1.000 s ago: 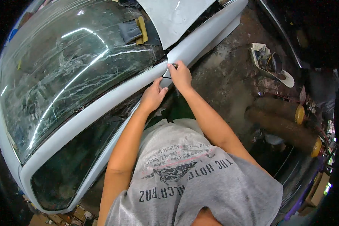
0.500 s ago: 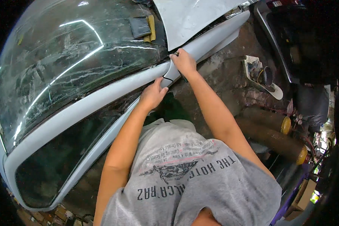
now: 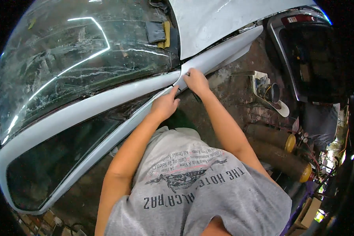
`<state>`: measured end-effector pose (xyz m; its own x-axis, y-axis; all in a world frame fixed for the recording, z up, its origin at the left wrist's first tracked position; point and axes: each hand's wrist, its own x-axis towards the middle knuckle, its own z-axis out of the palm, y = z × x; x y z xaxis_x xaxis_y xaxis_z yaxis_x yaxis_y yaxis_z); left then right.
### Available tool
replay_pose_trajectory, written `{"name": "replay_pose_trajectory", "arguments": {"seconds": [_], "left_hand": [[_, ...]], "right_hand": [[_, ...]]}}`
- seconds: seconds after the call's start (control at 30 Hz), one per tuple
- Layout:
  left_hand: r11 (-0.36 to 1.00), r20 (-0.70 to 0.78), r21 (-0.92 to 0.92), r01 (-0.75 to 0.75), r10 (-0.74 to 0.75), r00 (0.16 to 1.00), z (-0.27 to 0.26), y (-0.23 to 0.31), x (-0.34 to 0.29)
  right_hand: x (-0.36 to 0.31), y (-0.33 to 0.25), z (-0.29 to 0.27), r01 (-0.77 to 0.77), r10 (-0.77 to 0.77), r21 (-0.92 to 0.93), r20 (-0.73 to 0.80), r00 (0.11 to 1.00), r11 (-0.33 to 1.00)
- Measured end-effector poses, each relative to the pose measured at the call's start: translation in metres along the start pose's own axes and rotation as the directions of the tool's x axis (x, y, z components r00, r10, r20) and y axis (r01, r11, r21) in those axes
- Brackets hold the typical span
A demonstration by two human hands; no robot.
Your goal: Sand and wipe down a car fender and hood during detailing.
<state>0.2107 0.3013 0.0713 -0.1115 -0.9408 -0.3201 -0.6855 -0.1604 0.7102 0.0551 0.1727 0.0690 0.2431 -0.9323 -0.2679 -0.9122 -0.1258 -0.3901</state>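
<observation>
My right hand [image 3: 196,82] is closed in a pinch at the rear end of the pale grey car fender [image 3: 226,51]. A small dark thing shows at its fingertips, too little of it to name. Just left of it, my left hand [image 3: 165,105] rests at the seam where the fender meets the windshield pillar [image 3: 94,104]. Its index finger is stretched out onto the panel, the thumb held apart, and it holds nothing. A short dark line shows at the seam beside that fingertip.
The dusty windshield [image 3: 82,67] fills the upper left. A grey pad [image 3: 155,32] and a yellow strip [image 3: 166,34] lie on it beside the hood [image 3: 212,23]. At right stand a white stool-like piece [image 3: 259,84], gas cylinders [image 3: 277,157] and a dark vehicle [image 3: 310,55].
My right hand has slid away from the hood's corner, toward me along the fender edge. My left index finger has stretched forward onto the seam. The whole view has shifted slightly.
</observation>
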Motion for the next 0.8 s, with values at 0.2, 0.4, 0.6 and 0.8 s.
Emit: {"name": "replay_pose_trajectory", "arguments": {"seconds": [0.2,0.4,0.6,0.8], "left_hand": [[0.995,0.053,0.082,0.058,-0.062,0.997,0.013,0.019,0.036],[0.988,0.026,0.068,0.137,-0.139,0.99,0.013,0.034,0.054],[0.992,0.069,0.099,0.08,-0.087,0.994,0.012,0.019,0.037],[0.987,0.06,0.144,0.069,-0.078,0.995,0.01,0.014,0.015]], "right_hand": [[-0.072,0.046,-0.01,-0.227,0.23,0.143,-0.008,0.973,0.963],[-0.14,0.131,0.013,-0.394,0.394,0.2,0.04,0.918,0.897],[-0.164,0.141,0.026,-0.46,0.451,0.247,0.098,0.887,0.853],[-0.139,0.1,0.01,-0.334,0.343,0.304,0.024,0.939,0.892]]}}
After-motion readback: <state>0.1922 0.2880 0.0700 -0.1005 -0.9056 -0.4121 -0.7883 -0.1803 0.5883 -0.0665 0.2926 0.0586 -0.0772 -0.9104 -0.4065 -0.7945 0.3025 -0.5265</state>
